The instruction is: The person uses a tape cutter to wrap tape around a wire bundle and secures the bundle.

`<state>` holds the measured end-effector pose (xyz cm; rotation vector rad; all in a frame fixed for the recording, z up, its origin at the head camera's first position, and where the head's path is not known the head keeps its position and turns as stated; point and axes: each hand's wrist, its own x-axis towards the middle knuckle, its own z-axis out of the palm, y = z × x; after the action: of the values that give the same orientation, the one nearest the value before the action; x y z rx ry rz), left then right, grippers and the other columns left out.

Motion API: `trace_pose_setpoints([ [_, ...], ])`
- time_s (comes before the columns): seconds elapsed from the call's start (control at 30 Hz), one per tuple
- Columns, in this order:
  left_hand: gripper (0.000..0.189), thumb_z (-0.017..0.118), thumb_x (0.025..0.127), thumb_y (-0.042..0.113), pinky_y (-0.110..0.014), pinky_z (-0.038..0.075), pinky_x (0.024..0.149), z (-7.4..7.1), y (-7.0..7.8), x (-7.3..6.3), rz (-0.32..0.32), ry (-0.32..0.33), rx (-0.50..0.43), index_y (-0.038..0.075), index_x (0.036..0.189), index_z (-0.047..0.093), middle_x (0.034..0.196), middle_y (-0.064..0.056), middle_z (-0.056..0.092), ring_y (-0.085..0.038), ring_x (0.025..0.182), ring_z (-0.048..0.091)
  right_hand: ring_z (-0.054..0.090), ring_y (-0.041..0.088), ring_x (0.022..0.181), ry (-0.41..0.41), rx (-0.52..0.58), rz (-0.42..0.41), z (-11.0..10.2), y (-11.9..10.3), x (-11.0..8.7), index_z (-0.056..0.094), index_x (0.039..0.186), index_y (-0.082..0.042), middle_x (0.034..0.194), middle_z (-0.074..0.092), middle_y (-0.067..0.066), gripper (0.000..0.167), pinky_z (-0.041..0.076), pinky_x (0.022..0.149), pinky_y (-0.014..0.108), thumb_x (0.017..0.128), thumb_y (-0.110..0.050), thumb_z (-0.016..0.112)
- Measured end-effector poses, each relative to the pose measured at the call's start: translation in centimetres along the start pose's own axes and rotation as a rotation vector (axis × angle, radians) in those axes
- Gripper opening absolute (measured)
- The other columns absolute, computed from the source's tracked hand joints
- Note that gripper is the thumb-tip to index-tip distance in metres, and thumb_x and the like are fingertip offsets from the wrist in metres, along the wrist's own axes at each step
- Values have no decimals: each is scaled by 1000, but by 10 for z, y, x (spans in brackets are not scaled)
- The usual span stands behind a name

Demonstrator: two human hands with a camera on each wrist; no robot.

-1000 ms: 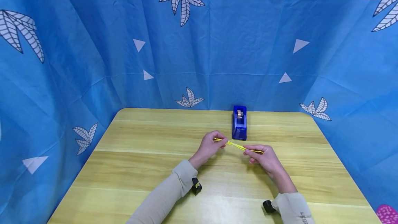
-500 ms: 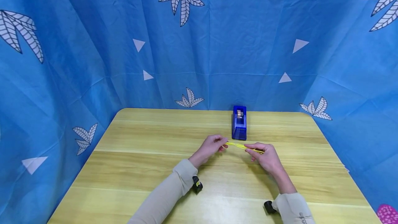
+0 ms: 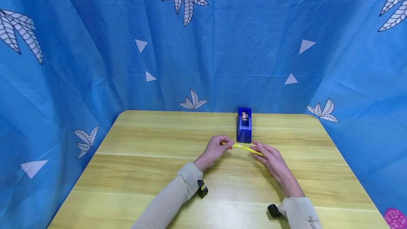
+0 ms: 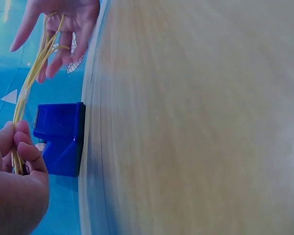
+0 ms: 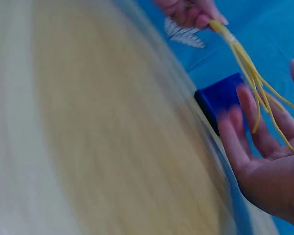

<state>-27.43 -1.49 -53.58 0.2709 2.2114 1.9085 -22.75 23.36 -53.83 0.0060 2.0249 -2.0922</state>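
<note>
A bundle of thin yellow cords [image 3: 244, 147] stretches between the two hands above the table, with a shiny clear band, like tape, around its middle [image 5: 230, 38]. My left hand [image 3: 217, 150] pinches one end of it between thumb and fingers. The right hand [image 3: 274, 161] has its fingers spread, and the loose cord ends lie across its fingers and palm in the right wrist view. Just beyond the hands stands a blue tape dispenser [image 3: 244, 126] with a small roll in it; neither hand holds it.
The light wooden table [image 3: 152, 172] has its back edge against a blue patterned curtain [image 3: 254, 38]. Black wrist cameras hang by both cuffs, the left one [image 3: 202, 189] and the right one [image 3: 273, 210].
The right hand has let go of its pinch and its fingers have spread under the cord ends. My left hand keeps its pinch, nearly in place. The dispenser has not moved.
</note>
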Motion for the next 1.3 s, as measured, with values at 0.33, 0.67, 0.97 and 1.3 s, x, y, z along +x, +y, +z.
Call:
trace_pose_setpoints([
  [0.33, 12, 72, 99, 22, -24, 48, 64, 0, 0, 1, 54, 15, 57, 12, 94, 76, 86, 1, 73, -23, 80, 64, 69, 18, 109, -61, 106, 83, -3, 2, 3, 36, 155, 6, 130, 62, 7, 75, 58, 99, 32, 109, -54, 40],
  [0.67, 13, 70, 100, 20, -22, 50, 64, -1, 1, -1, 96, 8, 85, 10, 94, 75, 87, -1, 73, -23, 82, 66, 59, 8, 71, -86, 59, 154, -5, 0, -4, 60, 123, -2, 94, 64, -2, 39, 55, 68, 21, 107, -37, 57],
  [0.97, 19, 68, 102, 27, -27, 53, 70, 0, -1, 1, 76, 12, 72, 10, 105, 75, 100, -4, 72, -21, 86, 64, 59, 4, 66, 52, 41, 23, -1, 4, -1, 76, 104, -1, 77, 66, -4, 16, 54, 62, 17, 102, -15, 67],
  [1.3, 37, 67, 103, 32, -27, 58, 76, 3, -4, 6, -80, 7, -154, 2, 123, 60, 108, -10, 63, -15, 79, 64, 66, 10, 63, 200, -233, -236, 5, -2, -1, 75, 111, 9, 81, 69, 12, 26, 58, 58, 25, 97, -13, 74],
])
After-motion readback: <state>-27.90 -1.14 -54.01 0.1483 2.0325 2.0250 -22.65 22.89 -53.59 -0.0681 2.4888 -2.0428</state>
